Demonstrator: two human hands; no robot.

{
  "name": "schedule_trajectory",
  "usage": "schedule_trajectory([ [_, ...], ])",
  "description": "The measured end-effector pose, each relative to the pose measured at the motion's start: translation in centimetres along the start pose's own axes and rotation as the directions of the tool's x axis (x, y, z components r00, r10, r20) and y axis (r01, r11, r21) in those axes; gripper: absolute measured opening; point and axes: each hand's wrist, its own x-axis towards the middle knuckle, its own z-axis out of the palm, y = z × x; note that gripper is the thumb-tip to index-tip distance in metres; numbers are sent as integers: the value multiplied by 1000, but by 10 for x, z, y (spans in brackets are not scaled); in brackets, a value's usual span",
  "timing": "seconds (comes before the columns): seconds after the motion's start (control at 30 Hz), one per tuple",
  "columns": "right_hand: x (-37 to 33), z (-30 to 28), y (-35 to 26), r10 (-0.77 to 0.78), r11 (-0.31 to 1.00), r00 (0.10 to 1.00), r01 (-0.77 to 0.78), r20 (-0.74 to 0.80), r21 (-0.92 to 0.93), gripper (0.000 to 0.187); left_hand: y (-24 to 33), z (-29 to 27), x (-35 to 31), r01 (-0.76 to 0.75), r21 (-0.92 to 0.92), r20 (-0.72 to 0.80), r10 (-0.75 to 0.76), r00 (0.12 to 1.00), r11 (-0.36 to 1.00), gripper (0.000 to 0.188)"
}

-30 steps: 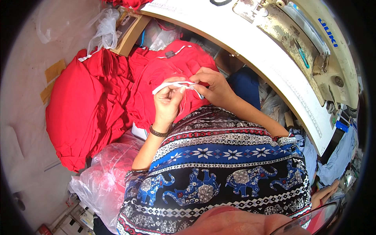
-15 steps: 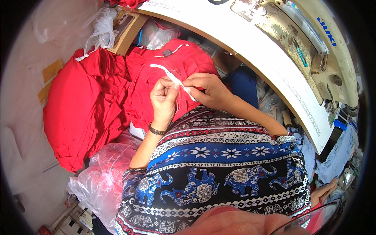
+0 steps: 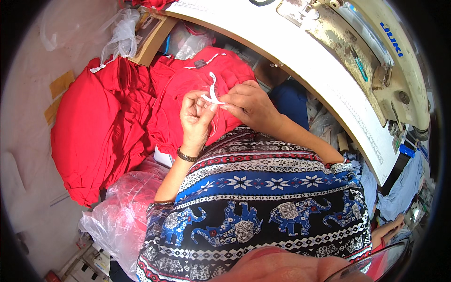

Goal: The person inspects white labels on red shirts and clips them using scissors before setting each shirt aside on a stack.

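A narrow white strip of tape is pinched between my two hands above the lap, one end sticking up and away from me. My left hand closes thumb and fingertips on its lower end, and my right hand grips it just beside, knuckles up. Thin pale threads hang below the left fingers. Red fabric lies spread beneath and beyond both hands, with a small dark label and a white strip near its far edge.
A larger heap of red cloth bulges at the left, above a clear plastic bag. The white sewing table curves across the far right, bearing a sewing machine and a small teal tool. A cardboard box stands at the back.
The white tape has been folded: it lay stretched slantwise across the fingers and now bends at the fingertips with one end upright. The right hand has rolled slightly; the red cloth has barely moved.
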Motion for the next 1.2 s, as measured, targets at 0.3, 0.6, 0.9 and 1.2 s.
schedule_trajectory([
  [0.3,2,-6,3,-114,985,993,113,-5,-130,15,4,-4,4,-105,330,99,76,992,938,20],
  [0.6,12,-17,6,-38,995,994,47,107,-85,18,10,-7,13,-271,564,153,224,962,780,10],
  [0.9,27,-41,-19,192,936,980,-164,-60,311,26,39,-10,23,-176,165,-19,182,983,970,10],
  [1.2,13,-66,0,184,972,969,-204,164,112,24,40,-9,24,-213,354,117,183,976,911,10],
])
